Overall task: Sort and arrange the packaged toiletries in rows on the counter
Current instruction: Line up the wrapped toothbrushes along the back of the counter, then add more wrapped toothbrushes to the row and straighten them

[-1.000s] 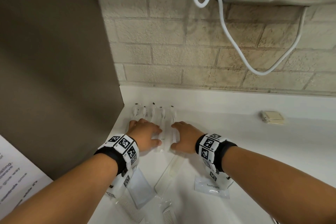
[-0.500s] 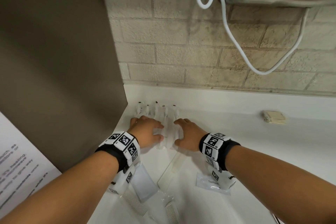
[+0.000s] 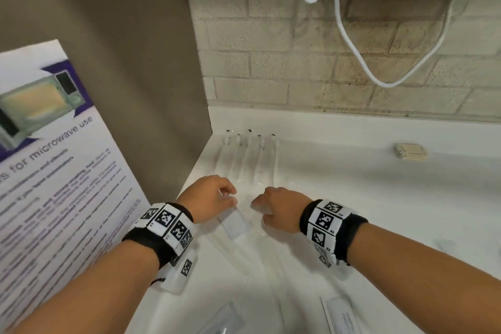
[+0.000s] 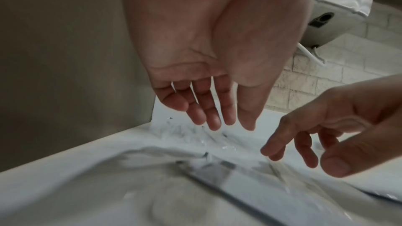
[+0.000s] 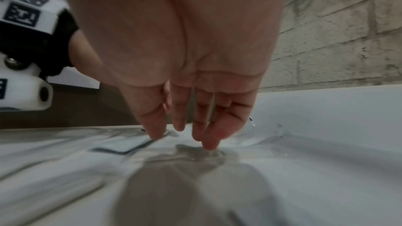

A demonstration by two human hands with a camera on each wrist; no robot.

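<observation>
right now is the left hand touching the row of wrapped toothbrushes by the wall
Apart. The left wrist view shows the left hand with straight fingers hanging above the counter, short of the wrapped toothbrushes.

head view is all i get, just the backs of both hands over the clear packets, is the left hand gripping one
Observer: No. In the left wrist view the left hand is empty. Its fingers are straight, with the tips hanging above the counter.
Operator: ok and the right, holding anything
Observer: Nothing either. The right wrist view shows the right hand with its fingers pointing down and nothing between them. One fingertip is at the clear wrapping, but I cannot tell whether it touches.
</observation>
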